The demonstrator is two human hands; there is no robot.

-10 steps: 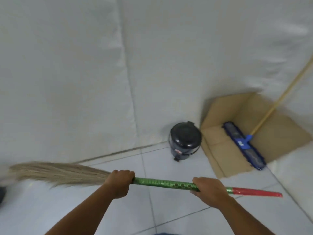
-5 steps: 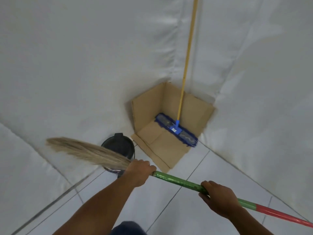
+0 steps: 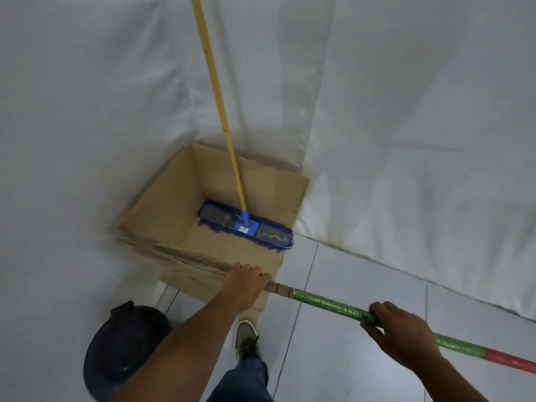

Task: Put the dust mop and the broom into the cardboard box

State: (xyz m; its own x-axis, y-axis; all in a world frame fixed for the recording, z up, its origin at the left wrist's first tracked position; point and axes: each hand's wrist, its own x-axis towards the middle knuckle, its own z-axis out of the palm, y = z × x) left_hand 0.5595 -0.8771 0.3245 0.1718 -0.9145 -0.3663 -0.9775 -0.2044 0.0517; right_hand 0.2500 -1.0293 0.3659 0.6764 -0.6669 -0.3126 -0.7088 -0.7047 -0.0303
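Left hand (image 3: 246,282) and right hand (image 3: 403,335) both clamped around green-taped straw broom (image 3: 330,305), bristles crossing open brown cardboard box (image 3: 162,204) holding blue dust mop (image 3: 246,227).

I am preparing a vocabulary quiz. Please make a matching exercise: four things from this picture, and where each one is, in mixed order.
Things:
1. mop
2. broom
3. bin
4. shoe

Places:
A. held in both hands
B. head inside the box
C. on the floor just below the box
D. lower left, beside the left arm

Pairs: 1-B, 2-A, 3-D, 4-C
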